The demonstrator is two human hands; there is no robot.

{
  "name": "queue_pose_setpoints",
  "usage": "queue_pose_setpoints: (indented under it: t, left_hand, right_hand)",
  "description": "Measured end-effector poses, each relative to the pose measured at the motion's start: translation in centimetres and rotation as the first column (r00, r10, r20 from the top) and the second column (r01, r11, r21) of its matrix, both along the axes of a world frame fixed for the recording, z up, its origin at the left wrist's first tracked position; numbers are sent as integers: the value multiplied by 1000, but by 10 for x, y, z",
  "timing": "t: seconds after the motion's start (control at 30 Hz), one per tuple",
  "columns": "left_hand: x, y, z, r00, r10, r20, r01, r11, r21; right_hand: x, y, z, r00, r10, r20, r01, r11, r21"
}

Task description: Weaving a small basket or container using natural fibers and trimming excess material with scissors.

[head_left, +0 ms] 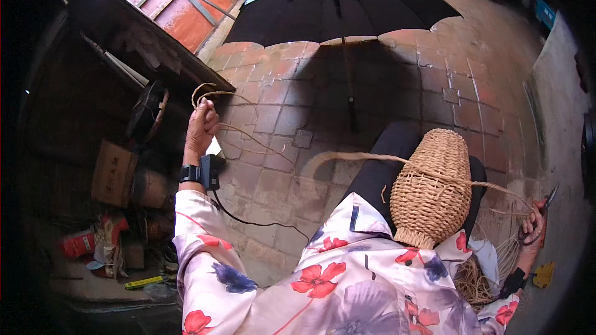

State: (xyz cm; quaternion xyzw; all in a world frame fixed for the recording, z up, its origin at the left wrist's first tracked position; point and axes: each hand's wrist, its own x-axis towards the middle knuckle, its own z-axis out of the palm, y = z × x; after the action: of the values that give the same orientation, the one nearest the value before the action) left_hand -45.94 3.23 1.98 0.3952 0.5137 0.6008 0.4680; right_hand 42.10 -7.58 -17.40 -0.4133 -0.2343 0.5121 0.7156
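Note:
A woven straw basket (431, 192), shaped like a vase with a narrow neck, lies across my lap. My left hand (203, 123) is raised at the far left, closed round a thin twisted straw cord (233, 93) whose loops hang in the air. My right hand (532, 226) reaches far right with scissors (549, 200) in its grip, the blades pointing up and away. A thicker straw rope (493, 187) crosses the basket and runs to the right hand; its left stretch is blurred. Whether the fingers also pinch the rope, I cannot tell.
An open black umbrella (335, 9) stands on the brick floor (261, 124) ahead. Left are a cardboard box (114, 174), a red packet (77, 243) and a yellow strip (144, 283). Loose straw cord (473, 282) lies by my right side, beside a grey wall (568, 93).

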Motion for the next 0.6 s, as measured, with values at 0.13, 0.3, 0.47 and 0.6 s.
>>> queue_pose_setpoints:
  t: [0.13,0.3,0.47,0.6]
  left_hand:
    - [7,4,11,997,-76,-11,76,997,-15]
    - [27,33,27,997,-82,7,82,996,-35]
    - [40,105,37,931,-357,80,358,934,8]
    - [89,176,47,775,-630,49,631,776,8]
  right_hand:
    - [24,-14,-12,970,-217,111,230,965,-129]
    - [66,-41,-35,913,-366,183,396,902,-171]
    - [117,-107,-48,754,-545,366,653,682,-328]
    - [137,-173,-20,525,-666,530,846,477,-239]
